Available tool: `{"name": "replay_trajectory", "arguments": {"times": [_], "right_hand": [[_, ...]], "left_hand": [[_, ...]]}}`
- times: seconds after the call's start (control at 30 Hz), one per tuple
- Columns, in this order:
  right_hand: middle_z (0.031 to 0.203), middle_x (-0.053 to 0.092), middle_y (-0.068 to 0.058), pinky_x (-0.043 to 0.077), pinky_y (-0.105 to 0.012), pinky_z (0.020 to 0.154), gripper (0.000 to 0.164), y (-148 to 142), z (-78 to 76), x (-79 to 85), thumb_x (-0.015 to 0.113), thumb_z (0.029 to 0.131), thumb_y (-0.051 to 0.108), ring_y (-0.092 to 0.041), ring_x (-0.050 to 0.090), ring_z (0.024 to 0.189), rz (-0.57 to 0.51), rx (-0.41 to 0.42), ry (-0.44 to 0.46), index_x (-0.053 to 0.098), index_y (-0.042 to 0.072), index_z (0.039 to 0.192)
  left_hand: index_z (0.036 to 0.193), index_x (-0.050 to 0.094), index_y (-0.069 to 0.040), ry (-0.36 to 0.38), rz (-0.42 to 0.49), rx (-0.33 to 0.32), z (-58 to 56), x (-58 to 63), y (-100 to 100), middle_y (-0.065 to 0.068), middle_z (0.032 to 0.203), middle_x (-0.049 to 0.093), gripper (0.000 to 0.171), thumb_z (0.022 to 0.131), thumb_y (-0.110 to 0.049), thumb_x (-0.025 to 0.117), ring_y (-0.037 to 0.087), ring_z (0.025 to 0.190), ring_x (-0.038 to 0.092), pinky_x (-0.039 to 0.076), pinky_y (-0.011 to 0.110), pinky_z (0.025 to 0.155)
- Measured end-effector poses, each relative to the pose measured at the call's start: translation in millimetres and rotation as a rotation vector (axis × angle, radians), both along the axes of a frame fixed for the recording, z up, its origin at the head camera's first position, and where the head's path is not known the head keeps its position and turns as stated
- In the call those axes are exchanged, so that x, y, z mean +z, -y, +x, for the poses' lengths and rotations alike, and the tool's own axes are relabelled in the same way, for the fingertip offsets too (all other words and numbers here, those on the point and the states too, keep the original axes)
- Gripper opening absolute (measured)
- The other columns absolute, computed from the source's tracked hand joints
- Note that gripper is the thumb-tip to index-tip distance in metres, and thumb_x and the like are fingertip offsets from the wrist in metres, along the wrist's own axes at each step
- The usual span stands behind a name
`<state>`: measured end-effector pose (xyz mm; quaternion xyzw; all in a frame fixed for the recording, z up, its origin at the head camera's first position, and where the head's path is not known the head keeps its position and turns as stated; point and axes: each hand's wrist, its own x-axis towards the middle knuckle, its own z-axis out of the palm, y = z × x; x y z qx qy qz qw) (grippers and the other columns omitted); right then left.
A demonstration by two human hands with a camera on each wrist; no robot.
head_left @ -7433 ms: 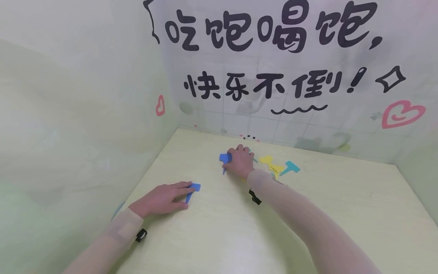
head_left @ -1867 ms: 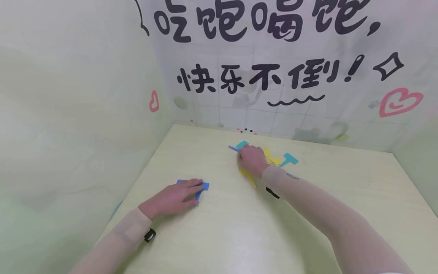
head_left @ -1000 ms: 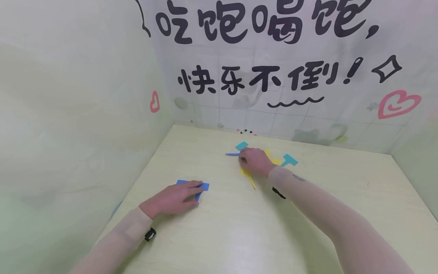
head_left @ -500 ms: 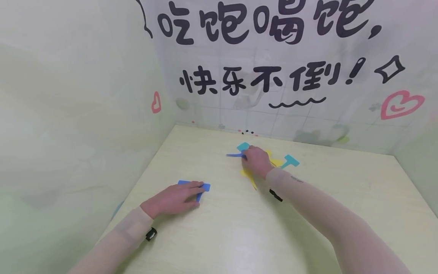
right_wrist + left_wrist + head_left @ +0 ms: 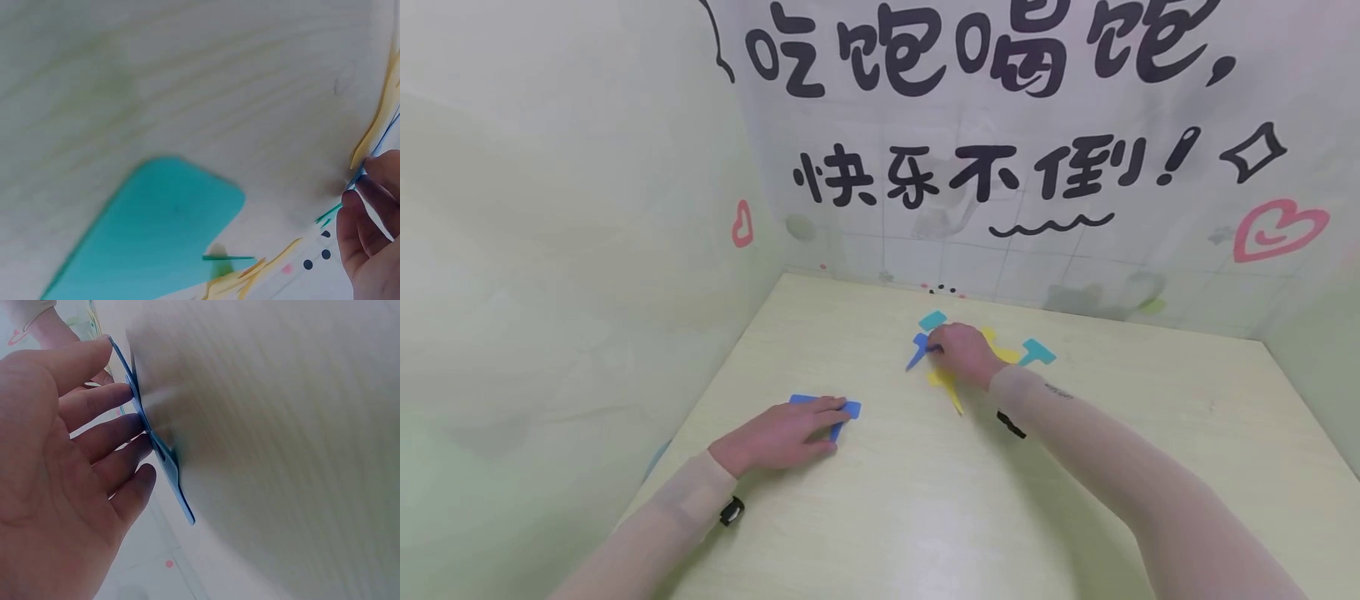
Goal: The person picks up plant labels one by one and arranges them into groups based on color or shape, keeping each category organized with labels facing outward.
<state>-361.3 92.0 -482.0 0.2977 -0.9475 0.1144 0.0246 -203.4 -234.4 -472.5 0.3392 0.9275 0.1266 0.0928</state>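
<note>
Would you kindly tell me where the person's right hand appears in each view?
Head: right hand, slightly right of and below centre.
Left wrist: near the upper left corner, partly behind the left hand.
Right wrist: lower right, cut by the edge.
Shared landmark: the pale tabletop.

head cam high, facing fwd/down, wrist cams v close to tabletop (image 5: 880,517), head/R views share teal tags (image 5: 1036,351)

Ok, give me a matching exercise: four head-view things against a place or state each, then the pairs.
1. Left hand
2. Right hand
3. Rightmost teal tag
4. Larger heart

A. Pink, on a wall
B. Pinching a blue tag near yellow tags
C. On the table, right of yellow tags
D. Touching at least one nearer blue tag

Pairs: 1D, 2B, 3C, 4A
</note>
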Motion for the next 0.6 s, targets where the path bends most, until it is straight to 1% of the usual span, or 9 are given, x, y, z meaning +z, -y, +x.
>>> {"name": "replay_trajectory", "arguments": {"times": [0.2,0.3,0.37,0.43,0.5,0.6], "right_hand": [[0.115,0.073,-0.006,0.05,-0.041,0.1,0.021,-1.4,1.2,1.0,0.067,0.096,0.007,-0.026,0.066,0.113,0.001,0.037,-0.025,0.077,0.009,0.113],[0.113,0.073,-0.007,0.051,-0.041,0.098,0.019,-0.9,2.3,3.2,0.067,0.095,0.008,-0.026,0.066,0.111,0.001,0.027,-0.03,0.076,0.008,0.112],[0.111,0.072,-0.008,0.053,-0.041,0.095,0.02,0.6,2.5,4.3,0.067,0.095,0.011,-0.026,0.066,0.108,-0.01,-0.007,-0.021,0.076,0.007,0.113],[0.11,0.07,-0.007,0.055,-0.04,0.089,0.025,2.9,2.7,5.0,0.066,0.097,0.019,-0.024,0.065,0.101,-0.028,-0.071,0.014,0.075,0.008,0.117],[0.11,0.068,-0.007,0.055,-0.04,0.083,0.036,5.7,3.3,4.7,0.064,0.098,0.031,-0.023,0.063,0.098,-0.035,-0.146,0.062,0.071,0.008,0.124],[0.116,0.062,-0.01,0.054,-0.044,0.081,0.059,10.6,6.3,4.1,0.061,0.096,0.052,-0.026,0.057,0.1,-0.009,-0.243,0.13,0.063,0.008,0.136]], "left_hand": [[0.151,0.049,-0.016,-0.001,-0.012,0.0,-0.8,0.7,-0.1,0.007,0.16,0.037,0.056,0.102,-0.04,0.058,0.027,0.145,0.036,0.039,0.05,0.111],[0.151,0.049,-0.015,0.002,-0.021,0.005,-1.2,1.4,-0.8,0.007,0.159,0.038,0.056,0.102,-0.04,0.058,0.027,0.145,0.036,0.039,0.05,0.111],[0.151,0.049,-0.015,0.008,-0.023,0.008,-1.4,2.0,-1.3,0.007,0.159,0.038,0.056,0.102,-0.04,0.058,0.027,0.145,0.036,0.039,0.049,0.111],[0.151,0.049,-0.015,0.012,-0.022,0.01,-1.4,2.6,-1.7,0.007,0.159,0.038,0.056,0.102,-0.04,0.059,0.027,0.145,0.037,0.039,0.05,0.111],[0.15,0.05,-0.016,0.014,-0.02,0.013,-1.3,3.3,-2.0,0.007,0.159,0.039,0.055,0.102,-0.04,0.059,0.027,0.144,0.037,0.04,0.05,0.11],[0.149,0.052,-0.017,0.012,-0.013,0.012,-1.5,3.7,-2.2,0.008,0.158,0.039,0.053,0.101,-0.039,0.059,0.028,0.143,0.039,0.041,0.052,0.109]]}}
